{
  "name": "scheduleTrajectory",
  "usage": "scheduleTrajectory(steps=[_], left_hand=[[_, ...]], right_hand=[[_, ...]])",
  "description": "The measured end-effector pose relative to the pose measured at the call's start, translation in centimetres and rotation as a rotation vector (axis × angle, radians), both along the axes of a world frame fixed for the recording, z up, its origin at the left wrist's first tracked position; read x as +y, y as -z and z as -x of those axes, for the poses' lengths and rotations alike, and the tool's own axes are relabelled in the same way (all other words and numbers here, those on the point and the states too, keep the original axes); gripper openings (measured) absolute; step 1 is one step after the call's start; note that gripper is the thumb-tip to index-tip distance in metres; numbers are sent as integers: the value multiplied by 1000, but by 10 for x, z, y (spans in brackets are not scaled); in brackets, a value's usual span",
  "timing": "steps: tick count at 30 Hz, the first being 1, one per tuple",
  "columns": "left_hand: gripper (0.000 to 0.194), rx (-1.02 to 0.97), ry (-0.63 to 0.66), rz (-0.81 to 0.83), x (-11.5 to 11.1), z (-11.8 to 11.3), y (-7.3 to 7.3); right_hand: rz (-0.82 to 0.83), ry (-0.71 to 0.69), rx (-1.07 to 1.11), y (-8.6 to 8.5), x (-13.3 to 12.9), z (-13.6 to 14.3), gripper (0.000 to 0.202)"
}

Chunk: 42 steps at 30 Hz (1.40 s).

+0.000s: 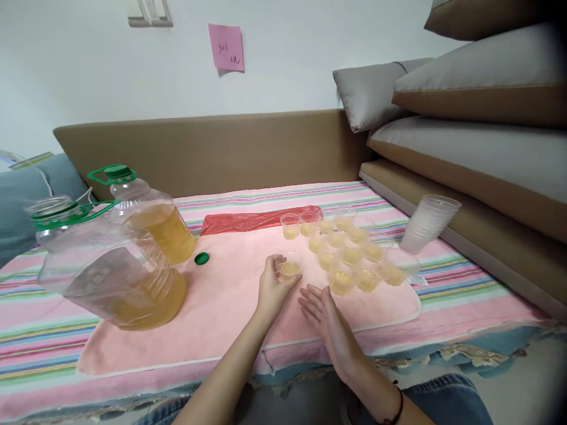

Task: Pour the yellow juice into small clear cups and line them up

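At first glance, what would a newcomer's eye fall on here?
Probably the two big green-handled bottles of amber liquid at left. Next come the clustered clear cups at right, then, near centre, the left hand around a cup and the right hand open.

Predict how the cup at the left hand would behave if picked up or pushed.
The cup looks thin and clear, so would probably flex if the left hand squeezed. Small and part-filled, it should be light. Open-topped, it may spill if tipped.
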<state>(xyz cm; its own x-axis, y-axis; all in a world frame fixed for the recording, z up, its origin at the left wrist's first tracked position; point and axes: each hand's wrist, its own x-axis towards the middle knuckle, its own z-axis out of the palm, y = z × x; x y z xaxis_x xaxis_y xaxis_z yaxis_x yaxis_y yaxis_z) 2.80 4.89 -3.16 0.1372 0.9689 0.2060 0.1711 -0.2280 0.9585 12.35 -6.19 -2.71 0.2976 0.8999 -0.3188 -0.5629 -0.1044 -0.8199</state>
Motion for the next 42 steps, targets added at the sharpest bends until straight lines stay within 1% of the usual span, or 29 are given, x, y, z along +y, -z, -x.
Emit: scheduleTrajectory(steps=[3, 6, 11, 16, 22, 25, 29, 32, 34, 35, 38, 40, 42], left_hand=[[47, -13, -15, 15, 27, -16, 1], [47, -16, -19, 27, 52, -30, 6], [46, -2, -29, 29, 79, -45, 13], [46, 6, -54, 42, 91, -53, 12], [49, 38, -63, 47, 93, -60, 15], [57, 62, -59, 57, 92, -60, 15], [70, 100, -71, 41, 83, -47, 6], [71, 126, -58, 21, 64, -25, -5], [64, 146, -18, 11, 46, -7, -11], [57, 160, 18, 12, 37, 2, -12], [40, 198, 127, 30, 9, 24, -13], [30, 210, 202, 43, -6, 33, -12], [29, 221, 261, 53, -18, 38, -10]], right_hand=[[-23, -9, 31, 2, 3, 1, 65], [-48, -18, 51, 4, 6, 2, 67], [-11, 6, 86, 0, 9, 3, 80], [6, -3, 132, -1, 11, 6, 82], [-9, 0, 141, 7, 10, 11, 77], [-12, -9, 138, 7, 9, 10, 77], [-6, -41, 122, 2, 8, 7, 80], [-40, -49, 96, -2, 7, 4, 79], [-63, -43, 73, -4, 7, 1, 77], [-73, -35, 54, -5, 7, 0, 76], [-141, -8, -64, -10, 5, -2, 69], [-223, 16, -166, -16, 2, -5, 60], [-316, 56, -226, -26, -3, -12, 47]])
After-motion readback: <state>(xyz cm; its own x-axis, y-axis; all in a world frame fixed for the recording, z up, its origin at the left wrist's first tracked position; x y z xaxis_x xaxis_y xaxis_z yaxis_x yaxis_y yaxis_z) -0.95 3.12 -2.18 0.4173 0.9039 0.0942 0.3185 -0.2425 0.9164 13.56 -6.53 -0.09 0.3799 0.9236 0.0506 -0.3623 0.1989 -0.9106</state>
